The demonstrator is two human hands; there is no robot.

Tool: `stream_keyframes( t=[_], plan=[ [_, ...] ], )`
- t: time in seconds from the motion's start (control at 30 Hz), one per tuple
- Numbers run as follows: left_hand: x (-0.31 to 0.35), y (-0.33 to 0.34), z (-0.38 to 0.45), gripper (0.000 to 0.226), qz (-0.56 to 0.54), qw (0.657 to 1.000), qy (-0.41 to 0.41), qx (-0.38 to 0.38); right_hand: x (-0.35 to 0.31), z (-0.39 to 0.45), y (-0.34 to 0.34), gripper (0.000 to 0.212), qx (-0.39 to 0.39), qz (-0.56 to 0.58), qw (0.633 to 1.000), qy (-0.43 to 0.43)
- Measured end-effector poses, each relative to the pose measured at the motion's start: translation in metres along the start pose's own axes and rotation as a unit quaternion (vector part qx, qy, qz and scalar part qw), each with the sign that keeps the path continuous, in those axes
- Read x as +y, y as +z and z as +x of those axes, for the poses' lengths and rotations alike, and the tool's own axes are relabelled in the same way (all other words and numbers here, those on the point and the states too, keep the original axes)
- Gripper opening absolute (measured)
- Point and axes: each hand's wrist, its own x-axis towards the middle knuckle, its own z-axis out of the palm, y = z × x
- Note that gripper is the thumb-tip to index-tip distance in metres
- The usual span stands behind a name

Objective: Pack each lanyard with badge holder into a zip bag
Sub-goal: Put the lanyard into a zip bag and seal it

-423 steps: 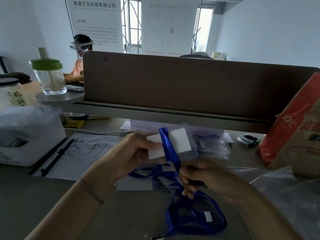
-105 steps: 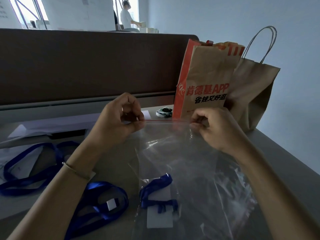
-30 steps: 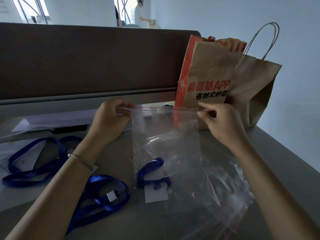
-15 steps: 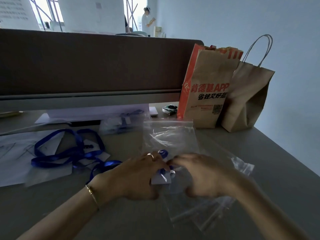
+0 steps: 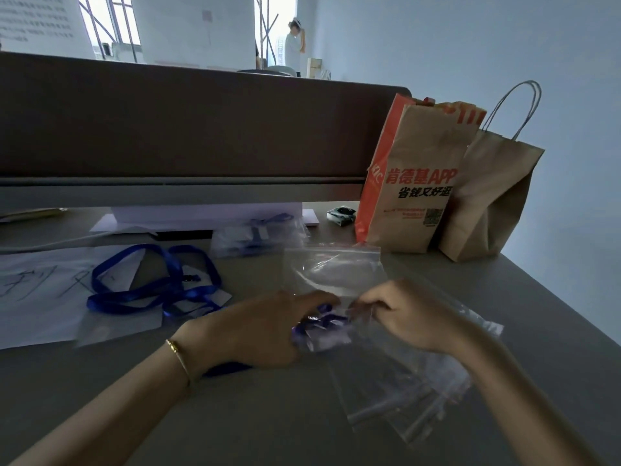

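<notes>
Behind grey desk (image 5: 100, 381): brown partition (image 5: 184, 122); paper bags (image 5: 437, 183)

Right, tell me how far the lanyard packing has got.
Done: one packed bag lies by the divider. In hand: both hands, left hand and right hand, work a folded lanyard inside the zip bag. Left: a loose lanyard on the paper, with spare bags stacked beneath.

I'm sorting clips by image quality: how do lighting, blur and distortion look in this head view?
Head view: the desk is dim, backlit by bright, washed-out windows; the left hand and right hand are motion-smeared over the blue lanyard; faint glare streaks the zip bag; wide-angle bending curves the partition; the printed paper bag stays sharp.
</notes>
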Motion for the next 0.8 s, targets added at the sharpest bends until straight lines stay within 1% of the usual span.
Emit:
stream_keyframes(
  t=[0.07, 0.17, 0.23, 0.3, 0.37, 0.4, 0.47, 0.53, 0.57, 0.6, 0.63, 0.67, 0.73, 0.77, 0.8],
  plan=[
    [-0.009, -0.007, 0.003, 0.060, -0.048, 0.999, -0.001, 0.013, -0.003, 0.004, -0.010, 0.039, -0.009, 0.058, 0.998, 0.006],
    [-0.024, -0.012, 0.011, 0.037, -0.163, 0.985, -0.005, 0.055, -0.002, 0.015, -0.023, 0.041, -0.003, 0.098, 0.995, 0.004],
    [-0.034, -0.011, 0.018, 0.024, -0.233, 0.968, -0.021, 0.086, 0.001, 0.027, -0.030, 0.039, 0.005, 0.101, 0.995, 0.014],
    [-0.042, -0.007, 0.029, 0.018, -0.253, 0.960, -0.053, 0.113, 0.007, 0.041, -0.032, 0.036, 0.019, 0.075, 0.997, 0.027],
    [-0.046, -0.002, 0.041, 0.015, -0.238, 0.956, -0.096, 0.141, 0.012, 0.053, -0.029, 0.035, 0.036, 0.020, 0.998, 0.040],
    [-0.049, 0.001, 0.047, 0.015, -0.210, 0.959, -0.117, 0.152, 0.015, 0.057, -0.027, 0.036, 0.043, -0.018, 0.998, 0.048],
    [-0.054, 0.005, 0.056, 0.015, -0.113, 0.970, -0.143, 0.160, 0.016, 0.060, -0.022, 0.041, 0.063, -0.089, 0.992, 0.058],
    [-0.059, 0.009, 0.061, 0.008, -0.036, 0.971, -0.170, 0.167, 0.015, 0.062, -0.018, 0.047, 0.092, -0.141, 0.985, 0.044],
    [-0.059, 0.010, 0.062, 0.011, -0.012, 0.967, -0.189, 0.169, 0.014, 0.064, -0.015, 0.048, 0.100, -0.146, 0.984, 0.038],
    [-0.059, 0.010, 0.063, 0.020, 0.010, 0.964, -0.206, 0.170, 0.013, 0.066, -0.014, 0.046, 0.100, -0.137, 0.985, 0.040],
    [-0.058, 0.010, 0.064, 0.026, 0.030, 0.962, -0.217, 0.163, 0.013, 0.067, -0.012, 0.042, 0.098, -0.125, 0.986, 0.052],
    [-0.057, 0.010, 0.065, 0.030, 0.042, 0.962, -0.220, 0.157, 0.014, 0.068, -0.012, 0.032, 0.101, -0.123, 0.984, 0.076],
    [-0.057, 0.011, 0.066, 0.037, 0.051, 0.963, -0.216, 0.154, 0.019, 0.067, -0.015, 0.009, 0.134, -0.165, 0.967, 0.144],
    [-0.056, 0.012, 0.067, 0.039, 0.051, 0.964, -0.207, 0.159, 0.023, 0.066, -0.018, 0.014, 0.144, -0.193, 0.953, 0.183],
    [-0.054, 0.012, 0.067, 0.040, 0.051, 0.965, -0.195, 0.166, 0.028, 0.064, -0.021, 0.028, 0.136, -0.213, 0.941, 0.226]
  ],
)
